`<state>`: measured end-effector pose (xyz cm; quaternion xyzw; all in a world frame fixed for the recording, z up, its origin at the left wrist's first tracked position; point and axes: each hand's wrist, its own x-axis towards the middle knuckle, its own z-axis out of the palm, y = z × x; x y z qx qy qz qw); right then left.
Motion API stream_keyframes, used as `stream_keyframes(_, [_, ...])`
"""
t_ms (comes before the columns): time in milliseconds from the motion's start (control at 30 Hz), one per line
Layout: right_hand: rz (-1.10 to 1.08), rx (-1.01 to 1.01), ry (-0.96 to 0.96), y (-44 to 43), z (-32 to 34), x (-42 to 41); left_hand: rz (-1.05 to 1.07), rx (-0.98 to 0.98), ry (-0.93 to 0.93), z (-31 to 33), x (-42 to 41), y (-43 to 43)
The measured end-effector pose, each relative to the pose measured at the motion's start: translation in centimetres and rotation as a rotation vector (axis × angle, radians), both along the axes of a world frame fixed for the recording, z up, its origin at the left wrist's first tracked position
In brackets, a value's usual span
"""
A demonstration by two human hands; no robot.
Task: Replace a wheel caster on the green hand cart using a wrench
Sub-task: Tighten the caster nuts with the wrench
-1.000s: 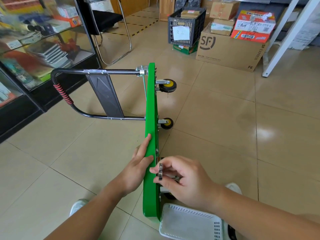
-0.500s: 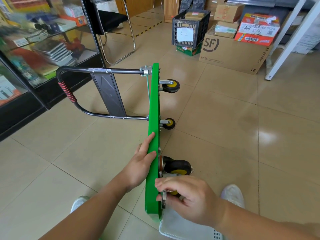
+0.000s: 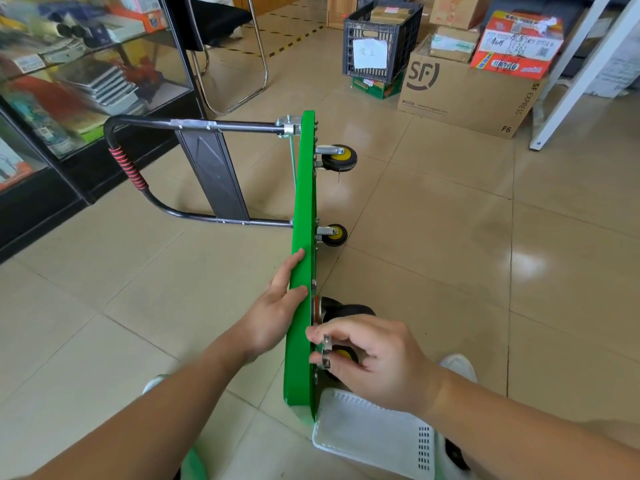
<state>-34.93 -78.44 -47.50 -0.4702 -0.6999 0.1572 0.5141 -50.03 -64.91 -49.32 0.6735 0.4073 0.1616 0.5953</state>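
Green hand cart [image 3: 302, 306] on edge, left hand [image 3: 277, 306] flat, bracing; right hand [image 3: 367, 358] fingers [image 3: 317, 358] pinching wrench [image 3: 326, 351]: slip risks rounding fastener.

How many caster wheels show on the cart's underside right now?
4: far top wheel, far lower wheel, a black near wheel above the right hand, and a yellow-hubbed wheel mostly hidden behind its fingers.

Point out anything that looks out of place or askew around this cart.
The green cart stands on its side edge instead of its wheels, steadied by the left hand, casters sticking out sideways. The right hand pinches a small metal part at the nearest caster. Nothing looks spilled or broken.
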Motion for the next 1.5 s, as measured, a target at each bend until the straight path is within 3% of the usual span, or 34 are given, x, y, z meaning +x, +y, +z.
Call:
stream_keyframes(433, [-0.008, 0.107, -0.165, -2.5, -2.5, -2.3, 0.042, 0.001, 0.049, 0.3, 0.0, -1.2])
stream_keyframes(667, [-0.125, 0.032, 0.036, -0.9, -1.2, -1.0, 0.006, 0.001, 0.048, -0.1, -0.4, -0.7])
stream_keyframes(833, [-0.047, -0.17, 0.269, 0.9, 0.1, -0.4, 0.003, 0.008, 0.054, -0.2, -0.4, -0.2])
stream_keyframes(1333, [-0.115, -0.619, 0.624, 7.2, 2.7, 3.0, 0.003, -0.025, -0.005, -0.6, -0.5, -0.2])
stream_keyframes(1500, [-0.083, -0.511, 0.583, 5.2, 4.2, 3.2, 0.008, -0.025, -0.005, -0.6, -0.6, -0.2])
